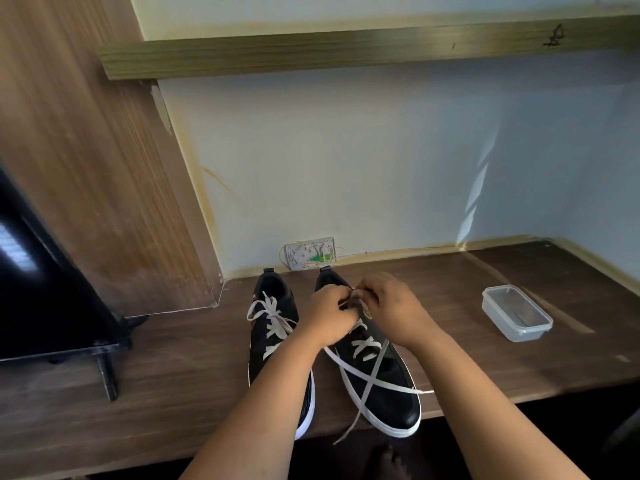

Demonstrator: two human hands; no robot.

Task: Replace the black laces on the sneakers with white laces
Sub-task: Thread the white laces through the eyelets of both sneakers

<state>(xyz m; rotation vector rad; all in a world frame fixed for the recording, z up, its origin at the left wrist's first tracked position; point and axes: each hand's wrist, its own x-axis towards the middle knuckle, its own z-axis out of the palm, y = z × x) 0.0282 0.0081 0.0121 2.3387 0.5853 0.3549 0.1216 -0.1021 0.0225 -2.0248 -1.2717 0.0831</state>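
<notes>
Wooden desk point(138, 393) against a pale wall, two black sneakers side by side, toes toward the person. Left sneaker point(273, 344) is laced white & tied. Left hand point(329, 317) and right hand point(391, 306) meet over the right sneaker point(384, 386), fingers curled, pinching its white lace point(363, 379) near the top eyelets (loose ends cross over the toe). Clear plastic container point(516, 313) sits well to the right.

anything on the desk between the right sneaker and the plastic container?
Nothing stands there: the head view shows only bare wooden desk between the right sneaker and the clear plastic container.
</notes>
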